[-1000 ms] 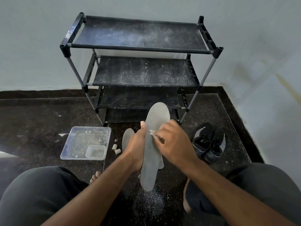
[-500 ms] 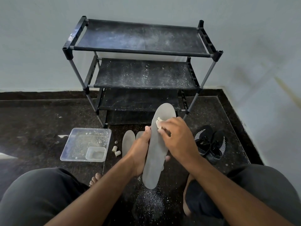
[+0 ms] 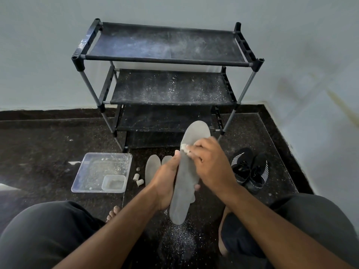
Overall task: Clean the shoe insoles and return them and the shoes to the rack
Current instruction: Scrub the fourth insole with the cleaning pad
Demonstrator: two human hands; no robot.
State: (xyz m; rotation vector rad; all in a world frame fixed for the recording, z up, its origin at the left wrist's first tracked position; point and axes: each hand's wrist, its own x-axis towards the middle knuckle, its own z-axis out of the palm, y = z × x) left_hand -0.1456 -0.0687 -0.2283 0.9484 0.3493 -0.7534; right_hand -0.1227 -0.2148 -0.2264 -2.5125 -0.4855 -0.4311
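Note:
A long grey insole (image 3: 186, 183) stands tilted in front of me, toe end up. My left hand (image 3: 165, 183) grips it from the left at its middle. My right hand (image 3: 211, 164) pinches a small white eraser-like piece (image 3: 184, 149) against the insole's upper part. Two more grey insoles (image 3: 152, 167) lie on the floor behind my left hand, partly hidden. A pair of black shoes (image 3: 250, 169) with white stripes lies on the floor to the right. The black shoe rack (image 3: 167, 61) stands against the wall, its shelves dusted with white specks.
A clear plastic tray (image 3: 85, 175) holding a small tub (image 3: 113, 183) sits on the floor at left. Two small white pieces (image 3: 138, 179) lie beside it. White crumbs (image 3: 178, 235) scatter the dark floor under the insole. My knees and bare toes (image 3: 113, 212) frame the bottom.
My right hand with the white piece has slid up the insole from its middle towards the toe end. The left hand keeps its grip.

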